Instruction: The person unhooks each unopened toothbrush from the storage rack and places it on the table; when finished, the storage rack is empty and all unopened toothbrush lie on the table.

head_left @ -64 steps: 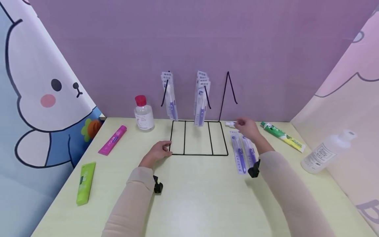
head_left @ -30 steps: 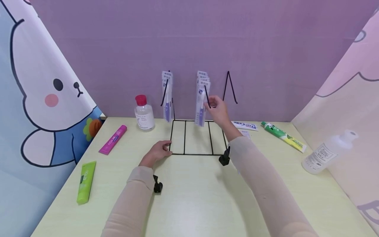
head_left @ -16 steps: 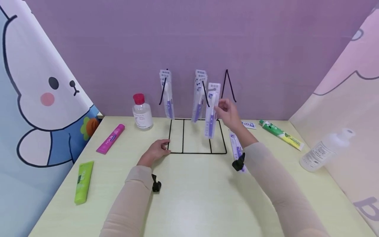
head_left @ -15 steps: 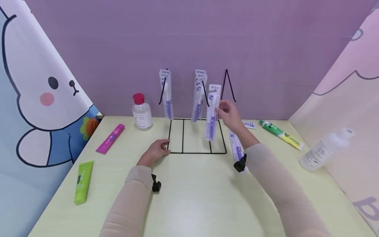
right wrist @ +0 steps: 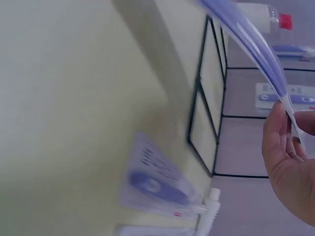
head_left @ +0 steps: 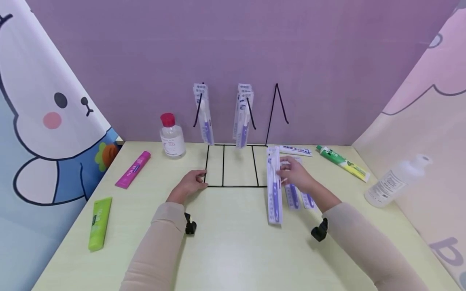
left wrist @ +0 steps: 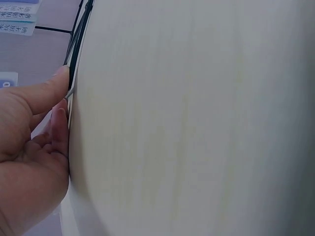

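My right hand (head_left: pixel 295 174) pinches a packaged toothbrush (head_left: pixel 274 186), purple and white, near its upper part. The pack hangs over the right front corner of the black wire rack (head_left: pixel 240 186); in the right wrist view the toothbrush pack (right wrist: pixel 251 42) is edge-on between thumb and fingers. My left hand (head_left: pixel 188 185) grips the rack's left front corner, thumb against the wire in the left wrist view. More packaged toothbrushes hang on the left hook (head_left: pixel 206 121) and the middle hook (head_left: pixel 243 121). The right hook (head_left: pixel 280 101) is bare. Two toothbrush packs (head_left: pixel 292 196) lie beside the right hand, partly hidden by it.
Behind the right hand lie a white toothpaste tube (head_left: pixel 296 150) and a green-yellow tube (head_left: pixel 342 163). A white bottle (head_left: pixel 395 184) stands far right. On the left are a red-capped bottle (head_left: pixel 172 139), a pink tube (head_left: pixel 133 169) and a lime-green tube (head_left: pixel 100 224). A purple backdrop (head_left: pixel 233 48) rises behind.
My right hand took the front toothbrush pack off the middle hook and brought it right and down toward the packs on the table. The left hand has stayed at the rack's corner.
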Demonstrator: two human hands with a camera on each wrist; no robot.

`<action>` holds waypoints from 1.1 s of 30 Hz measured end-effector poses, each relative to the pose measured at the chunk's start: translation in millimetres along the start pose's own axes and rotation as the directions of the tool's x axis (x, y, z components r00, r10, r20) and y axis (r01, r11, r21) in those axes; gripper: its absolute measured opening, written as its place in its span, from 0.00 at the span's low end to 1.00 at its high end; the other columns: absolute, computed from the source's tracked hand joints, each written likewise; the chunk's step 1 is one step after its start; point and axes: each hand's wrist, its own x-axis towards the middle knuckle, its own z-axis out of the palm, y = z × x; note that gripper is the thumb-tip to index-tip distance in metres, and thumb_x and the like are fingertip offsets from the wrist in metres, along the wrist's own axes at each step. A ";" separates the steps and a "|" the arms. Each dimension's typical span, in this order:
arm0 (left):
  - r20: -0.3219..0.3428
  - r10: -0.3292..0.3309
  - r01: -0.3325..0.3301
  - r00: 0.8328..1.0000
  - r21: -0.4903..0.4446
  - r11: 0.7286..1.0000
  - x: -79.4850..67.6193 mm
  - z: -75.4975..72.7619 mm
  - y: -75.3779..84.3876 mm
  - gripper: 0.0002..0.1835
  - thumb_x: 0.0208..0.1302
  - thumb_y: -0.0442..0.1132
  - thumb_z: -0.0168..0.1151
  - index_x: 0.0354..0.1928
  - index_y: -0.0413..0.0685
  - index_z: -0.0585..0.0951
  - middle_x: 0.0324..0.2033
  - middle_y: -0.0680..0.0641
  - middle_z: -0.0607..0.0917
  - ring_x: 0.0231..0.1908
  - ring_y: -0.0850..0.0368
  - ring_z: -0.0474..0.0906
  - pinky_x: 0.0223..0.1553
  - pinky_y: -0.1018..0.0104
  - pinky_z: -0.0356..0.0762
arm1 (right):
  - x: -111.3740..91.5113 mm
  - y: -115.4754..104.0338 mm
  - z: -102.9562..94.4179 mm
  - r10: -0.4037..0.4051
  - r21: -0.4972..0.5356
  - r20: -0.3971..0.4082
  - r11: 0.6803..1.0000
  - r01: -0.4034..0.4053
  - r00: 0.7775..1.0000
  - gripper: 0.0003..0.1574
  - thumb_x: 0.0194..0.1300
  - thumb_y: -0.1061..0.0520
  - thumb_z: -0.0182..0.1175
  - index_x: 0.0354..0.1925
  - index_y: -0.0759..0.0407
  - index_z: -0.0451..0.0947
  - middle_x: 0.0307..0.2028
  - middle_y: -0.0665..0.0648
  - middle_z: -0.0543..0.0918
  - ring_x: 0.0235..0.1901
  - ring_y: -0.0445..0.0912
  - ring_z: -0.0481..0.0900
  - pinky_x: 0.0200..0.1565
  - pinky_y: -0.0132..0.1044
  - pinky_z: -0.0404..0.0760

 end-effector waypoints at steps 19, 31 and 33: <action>0.002 0.010 -0.010 1.000 0.016 1.000 4.3 -0.5 -2.1 0.31 0.55 0.34 0.64 0.62 0.43 0.67 0.38 0.47 0.74 0.39 0.53 0.68 0.45 0.59 0.66 | -50.2 45.3 18.1 0.291 -0.057 0.194 0.957 -0.286 0.937 0.35 0.57 0.69 0.56 0.57 0.68 0.50 0.33 0.67 0.73 0.24 0.55 0.78 0.28 0.47 0.78; 0.002 0.018 -0.018 1.000 0.031 0.999 1.8 -1.6 -0.7 0.31 0.55 0.33 0.63 0.62 0.42 0.67 0.37 0.46 0.74 0.39 0.52 0.68 0.45 0.58 0.66 | -55.3 42.3 25.6 0.340 -0.248 0.055 0.916 -0.317 0.939 0.30 0.54 0.67 0.60 0.53 0.69 0.60 0.27 0.65 0.75 0.20 0.53 0.78 0.24 0.44 0.78; 0.002 0.017 -0.017 1.000 0.023 1.000 1.5 -0.7 -0.6 0.31 0.55 0.32 0.63 0.62 0.42 0.66 0.37 0.45 0.74 0.40 0.52 0.68 0.46 0.58 0.66 | -55.3 40.2 24.6 0.344 -0.279 0.055 0.907 -0.316 0.937 0.29 0.54 0.67 0.61 0.53 0.69 0.61 0.26 0.64 0.75 0.20 0.53 0.78 0.24 0.44 0.78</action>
